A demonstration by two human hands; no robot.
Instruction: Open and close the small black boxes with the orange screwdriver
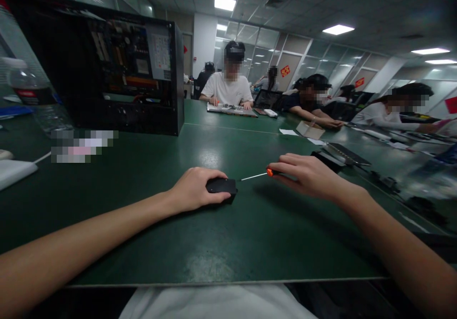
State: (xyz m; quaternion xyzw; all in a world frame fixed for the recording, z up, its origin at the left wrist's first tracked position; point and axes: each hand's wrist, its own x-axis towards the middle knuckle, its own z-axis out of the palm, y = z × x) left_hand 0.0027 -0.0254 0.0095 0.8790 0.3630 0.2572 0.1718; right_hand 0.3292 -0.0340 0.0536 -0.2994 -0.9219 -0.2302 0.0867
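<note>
My left hand (196,190) is closed around a small black box-shaped device (222,185), thumb on the near side and fingers over the far side, and holds it on the green table (150,247). In my right hand (303,172) is a screwdriver (254,176) with an orange-and-dark handle and a thin metal shaft. Its shaft points left, the tip close to the right end of the black device. Whether tip and device touch, I cannot tell. Most of the handle is hidden by my fingers.
An open black computer case (143,85) stands at the back left, beside a plastic bottle (37,95). To the right lie a dark flat device (348,154), a small cardboard box (310,131) and cables. A person in white (228,88) works across the table; others sit at right.
</note>
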